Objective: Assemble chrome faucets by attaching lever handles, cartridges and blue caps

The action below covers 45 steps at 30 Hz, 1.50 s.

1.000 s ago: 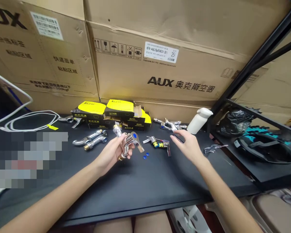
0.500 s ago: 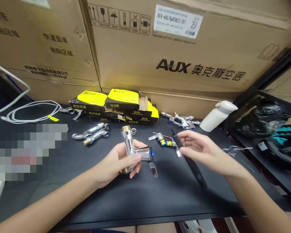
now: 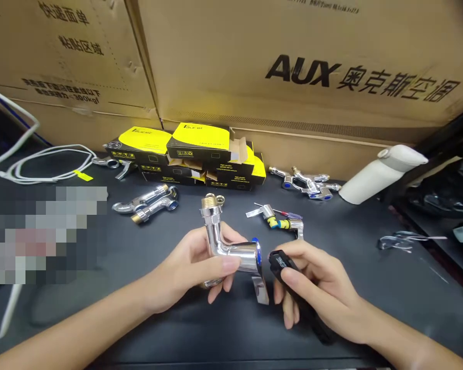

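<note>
My left hand is closed around a chrome faucet. Its brass threaded end points up, its round end with a blue edge faces right, and a flat lever hangs below. A small ring shows beside the thread. In my right hand is a long black tool with white lettering, shaped like a utility knife; its upper end is just right of the faucet's blue end, apart from it. Just beyond lie chrome lever handles with yellow and blue cartridges and a small screwdriver.
Yellow-and-black faucet boxes are stacked at the back. Chrome spouts lie left, more faucet parts back right. A white bottle and eyeglasses are at right, a coiled white cable at left. Large cartons stand behind.
The black tool in my right hand has come lower and nearer the faucet's blue end, and its lettering now shows. The faucet stays in my left hand. The view has shifted.
</note>
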Available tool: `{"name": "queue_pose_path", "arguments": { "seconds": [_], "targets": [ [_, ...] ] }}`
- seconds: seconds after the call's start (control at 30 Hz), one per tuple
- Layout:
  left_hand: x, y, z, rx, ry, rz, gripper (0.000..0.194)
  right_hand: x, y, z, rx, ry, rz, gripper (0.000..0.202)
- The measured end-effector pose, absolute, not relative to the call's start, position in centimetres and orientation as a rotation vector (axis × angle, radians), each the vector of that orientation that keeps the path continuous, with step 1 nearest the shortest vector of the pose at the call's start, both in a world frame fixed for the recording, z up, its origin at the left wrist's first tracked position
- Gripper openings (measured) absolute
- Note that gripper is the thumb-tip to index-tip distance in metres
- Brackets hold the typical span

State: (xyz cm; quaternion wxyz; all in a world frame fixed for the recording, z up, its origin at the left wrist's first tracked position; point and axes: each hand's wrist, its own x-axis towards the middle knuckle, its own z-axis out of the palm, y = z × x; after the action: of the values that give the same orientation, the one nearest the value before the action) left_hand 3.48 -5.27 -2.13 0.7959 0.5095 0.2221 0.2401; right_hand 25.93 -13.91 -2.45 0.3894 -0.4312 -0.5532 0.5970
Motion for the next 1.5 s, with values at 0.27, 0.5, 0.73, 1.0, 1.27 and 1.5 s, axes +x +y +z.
{"name": "queue_pose_path", "arguments": {
  "seconds": [0.27,0.5,0.73,1.0,1.27,1.5],
  "targets": [
    [3.5,-5.3,-2.4,1.151,0.432,0.478,0.027,25.7,-14.0,-2.4,-1.127,-1.374,1.522,0.014],
    [3.5,-5.4,-2.4,1.169,0.464,0.498,0.030,25.7,-14.2,-2.3,-1.140,-1.350,1.533,0.014],
    [3.3,-5.7,-2.5,1.334,0.550,0.551,0.025,25.5,-14.1,-1.9,-1.245,-1.383,1.498,0.017],
    [3.4,-6.3,-2.8,1.690,0.622,0.766,0.024,25.6,-14.8,-1.4,-1.476,-1.680,1.111,0.015],
    [3.2,-6.1,-2.2,1.495,0.613,0.638,0.026,26.3,-13.4,-1.2,-1.165,-1.245,1.748,0.018],
    [3.2,-5.5,-1.8,1.454,0.691,0.696,0.026,26.8,-12.9,-1.5,-1.165,-1.193,1.764,0.019]
  ]
}}
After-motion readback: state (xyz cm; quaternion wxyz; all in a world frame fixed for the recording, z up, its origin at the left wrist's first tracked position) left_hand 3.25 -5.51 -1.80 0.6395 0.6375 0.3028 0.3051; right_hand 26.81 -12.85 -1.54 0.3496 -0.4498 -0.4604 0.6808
